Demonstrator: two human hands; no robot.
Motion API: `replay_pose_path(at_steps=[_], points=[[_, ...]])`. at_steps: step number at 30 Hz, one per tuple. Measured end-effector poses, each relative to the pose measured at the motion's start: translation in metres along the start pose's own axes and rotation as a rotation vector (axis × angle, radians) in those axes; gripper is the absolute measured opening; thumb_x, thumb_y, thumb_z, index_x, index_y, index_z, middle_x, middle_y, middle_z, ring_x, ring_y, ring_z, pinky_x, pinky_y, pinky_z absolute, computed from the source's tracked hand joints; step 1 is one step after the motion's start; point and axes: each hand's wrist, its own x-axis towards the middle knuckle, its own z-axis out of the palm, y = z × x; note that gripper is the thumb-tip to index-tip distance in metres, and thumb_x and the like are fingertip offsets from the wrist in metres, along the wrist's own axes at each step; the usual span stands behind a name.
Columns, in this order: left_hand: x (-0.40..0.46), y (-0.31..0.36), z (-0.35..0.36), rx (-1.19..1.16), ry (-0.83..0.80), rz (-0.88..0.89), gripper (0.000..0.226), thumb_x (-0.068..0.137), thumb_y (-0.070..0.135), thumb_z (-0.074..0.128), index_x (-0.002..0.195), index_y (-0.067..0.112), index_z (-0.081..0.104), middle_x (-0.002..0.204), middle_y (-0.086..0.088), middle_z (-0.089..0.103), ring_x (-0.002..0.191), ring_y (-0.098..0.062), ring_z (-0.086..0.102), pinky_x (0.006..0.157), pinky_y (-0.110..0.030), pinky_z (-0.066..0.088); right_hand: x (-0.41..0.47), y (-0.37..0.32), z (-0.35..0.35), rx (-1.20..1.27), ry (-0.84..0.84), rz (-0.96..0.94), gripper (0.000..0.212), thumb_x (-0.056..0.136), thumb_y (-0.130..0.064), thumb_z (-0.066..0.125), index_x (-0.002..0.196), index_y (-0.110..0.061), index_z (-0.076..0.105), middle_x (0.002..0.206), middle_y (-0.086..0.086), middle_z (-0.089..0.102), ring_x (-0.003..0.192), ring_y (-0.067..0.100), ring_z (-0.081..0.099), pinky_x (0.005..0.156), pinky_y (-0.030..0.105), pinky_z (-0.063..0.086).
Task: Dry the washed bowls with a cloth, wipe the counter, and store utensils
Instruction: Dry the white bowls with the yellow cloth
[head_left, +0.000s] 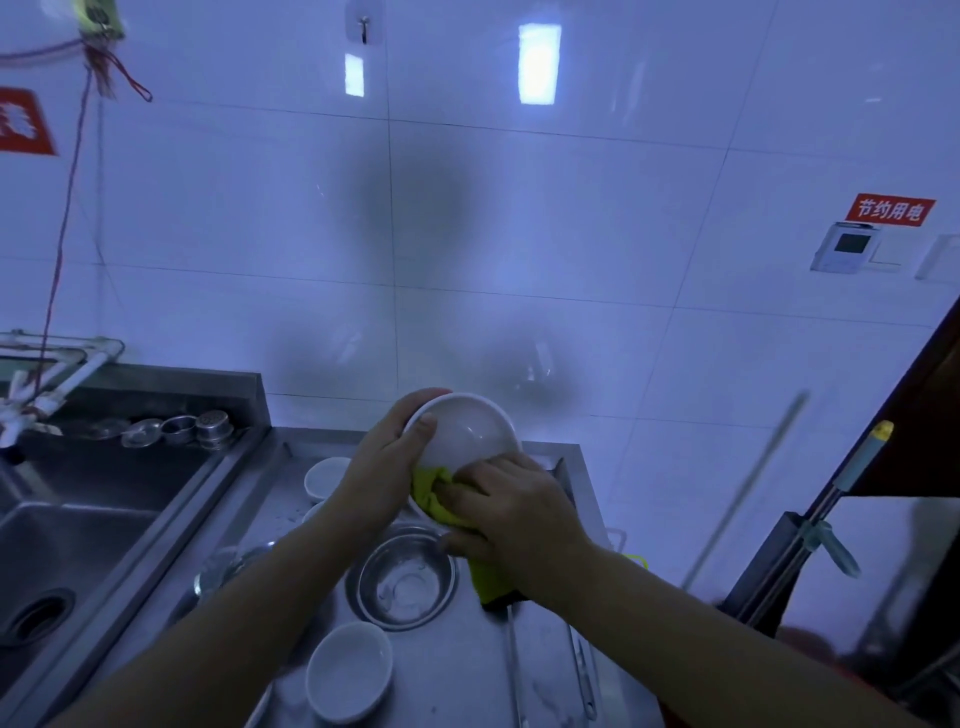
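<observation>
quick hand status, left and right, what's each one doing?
Left hand: grips the white bowl by its rim, thumb inside.
Right hand: holds the green cloth against the bowl's lower edge.

Two bare hands: left hand (387, 467), right hand (514, 512). One round white ceramic bowl held up (470, 428). One yellow-green cloth (434, 491). One white bowl at the near counter edge (348, 670); one more small white bowl farther back (324, 477), with a rim of perhaps another below it, hard to tell. One round stainless steel basin (405, 579). One steel shaker with perforated top (214, 426). Two red wall signs (889, 209) (23, 122). One steel sink (78, 519).
</observation>
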Motion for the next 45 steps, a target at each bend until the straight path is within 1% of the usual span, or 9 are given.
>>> replay_pose_path(at_steps=[5, 7, 10, 13, 17, 23, 33, 39, 45], points=[[0.003, 0.007, -0.013, 0.049, -0.262, -0.286, 0.023, 0.1, 0.027, 0.038, 0.116, 0.037, 0.052, 0.111, -0.008, 0.057, 0.091, -0.032, 0.062, 0.059, -0.036, 0.055, -0.006, 0.015, -0.005, -0.044, -0.045, -0.192, 0.012, 0.087, -0.021, 0.061, 0.092, -0.016, 0.071, 0.079, 0.004, 0.068, 0.069, 0.02, 0.063, 0.073, 0.033, 0.054], [0.005, 0.009, -0.018, 0.126, -0.359, -0.311, 0.028, 0.099, 0.027, 0.04, 0.126, 0.035, 0.043, 0.114, -0.009, 0.055, 0.088, -0.025, 0.062, 0.066, -0.038, 0.057, -0.005, 0.023, -0.007, 0.004, -0.081, -0.208, 0.014, 0.08, -0.021, 0.073, 0.092, -0.013, 0.071, 0.078, 0.005, 0.067, 0.067, 0.022, 0.063, 0.072, 0.033, 0.053], [0.007, 0.006, -0.028, 0.559, -0.424, -0.065, 0.059, 0.093, 0.03, 0.052, 0.143, 0.031, 0.023, 0.133, 0.001, 0.038, 0.116, -0.013, 0.043, 0.095, -0.028, 0.044, -0.006, 0.034, -0.01, 0.125, -0.188, -0.122, 0.035, 0.068, -0.023, 0.085, 0.097, -0.008, 0.072, 0.084, 0.01, 0.069, 0.071, 0.026, 0.065, 0.073, 0.038, 0.053], [0.003, 0.008, -0.036, 0.973, -0.516, 0.404, 0.049, 0.084, 0.04, 0.057, 0.131, 0.036, 0.044, 0.13, 0.021, 0.036, 0.125, 0.01, 0.014, 0.098, -0.005, 0.016, -0.009, 0.041, -0.015, 0.272, -0.284, -0.03, 0.04, 0.069, -0.022, 0.083, 0.103, -0.006, 0.071, 0.094, 0.012, 0.068, 0.082, 0.03, 0.065, 0.078, 0.041, 0.051], [0.002, 0.002, -0.034, 1.113, -0.576, 0.384, 0.029, 0.086, 0.032, 0.061, 0.113, 0.037, 0.055, 0.123, 0.016, 0.053, 0.117, 0.004, 0.038, 0.095, -0.002, 0.022, -0.015, 0.046, -0.018, 0.475, -0.258, 0.14, 0.045, 0.074, -0.028, 0.078, 0.116, -0.017, 0.067, 0.108, 0.004, 0.064, 0.097, 0.015, 0.055, 0.079, 0.028, 0.044], [-0.003, 0.002, -0.034, 0.684, -0.58, 0.13, 0.028, 0.079, 0.015, 0.07, 0.083, 0.039, 0.054, 0.087, 0.016, 0.058, 0.08, 0.007, 0.054, 0.069, -0.009, 0.044, -0.04, 0.037, -0.011, 0.599, 0.059, 0.317, 0.043, 0.079, -0.034, 0.07, 0.12, -0.022, 0.064, 0.118, -0.024, 0.055, 0.11, -0.009, 0.048, 0.095, 0.021, 0.043], [-0.01, -0.015, -0.019, -0.148, -0.473, -0.227, 0.025, 0.075, 0.005, 0.07, 0.095, -0.002, 0.057, 0.081, -0.009, 0.067, 0.075, -0.018, 0.064, 0.066, -0.024, 0.054, -0.039, 0.039, -0.016, 0.805, 0.485, 0.766, 0.02, 0.089, -0.017, 0.061, 0.102, -0.027, 0.071, 0.104, -0.011, 0.071, 0.103, 0.013, 0.064, 0.091, 0.033, 0.048], [-0.009, -0.031, 0.018, -0.588, -0.205, -0.293, 0.016, 0.073, 0.005, 0.058, 0.089, 0.004, 0.057, 0.078, -0.012, 0.068, 0.068, -0.02, 0.066, 0.061, -0.027, 0.056, -0.031, 0.016, 0.005, 0.415, 0.312, 0.474, 0.058, 0.095, -0.057, 0.035, 0.131, -0.015, 0.051, 0.139, 0.01, 0.049, 0.126, 0.025, 0.046, 0.106, 0.039, 0.034], [-0.007, -0.032, 0.032, -0.724, -0.243, -0.229, 0.037, 0.076, -0.002, 0.059, 0.113, 0.0, 0.061, 0.095, -0.015, 0.07, 0.082, -0.02, 0.068, 0.073, -0.025, 0.056, -0.023, 0.008, 0.014, 0.145, 0.324, 0.311, 0.037, 0.099, -0.042, 0.037, 0.127, -0.031, 0.058, 0.139, -0.001, 0.05, 0.124, 0.025, 0.042, 0.099, 0.057, 0.033]])
